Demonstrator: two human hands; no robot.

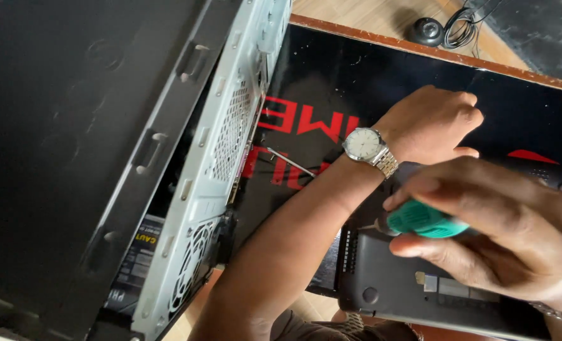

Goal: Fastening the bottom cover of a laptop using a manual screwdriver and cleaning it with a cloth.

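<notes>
My right hand (502,233) is closed around a screwdriver with a teal handle (423,220); its short metal tip points left at the underside of a black laptop (394,284) lying upside down. My left hand (432,123), with a silver wristwatch (366,146), rests curled on the far part of the laptop, fingers bent under; my forearm crosses the laptop's left edge. Whether the left hand holds anything is hidden.
A desktop computer case (218,158) with perforated metal back panel lies on its side at left, its dark side panel (60,158) filling the corner. A black mat with red markings (331,82) covers the wooden table. A thin metal rod (290,162) lies on the mat. Coiled cable (461,28) sits far.
</notes>
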